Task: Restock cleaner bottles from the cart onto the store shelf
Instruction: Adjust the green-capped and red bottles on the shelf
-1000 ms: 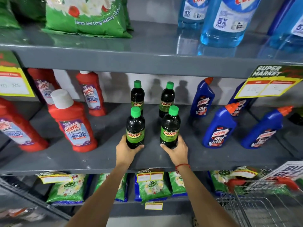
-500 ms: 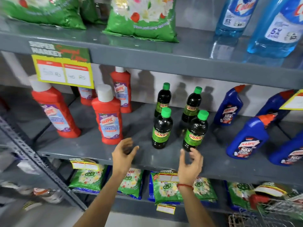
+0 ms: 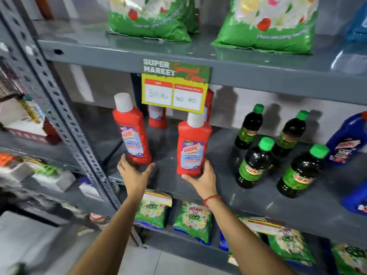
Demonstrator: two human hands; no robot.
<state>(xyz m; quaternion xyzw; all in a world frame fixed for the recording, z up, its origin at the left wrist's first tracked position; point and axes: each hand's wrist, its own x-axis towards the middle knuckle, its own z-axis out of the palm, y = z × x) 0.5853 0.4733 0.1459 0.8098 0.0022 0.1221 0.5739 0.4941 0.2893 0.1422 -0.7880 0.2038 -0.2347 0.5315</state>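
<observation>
Both hands have moved left from the dark bottles (image 3: 252, 162) to the red bottles. The right hand (image 3: 202, 178) grasps one red bottle's (image 3: 193, 147) base on the shelf (image 3: 248, 197); the left hand (image 3: 134, 173), fingers spread open, reaches the other red bottle (image 3: 132, 133).

Behind the price tag (image 3: 174, 90), two red bottles (image 3: 157, 118) mostly hidden. Blue bottle (image 3: 346, 141) cut off by right edge. Left shelf goods (image 3: 21, 124) blurred. Small print on red bottle label (image 3: 192, 153) unreadable.

I see a grey perforated upright (image 3: 65, 120); pale tiled floor (image 3: 151, 261) lies below it, a light wall (image 3: 99, 86) to its right.
</observation>
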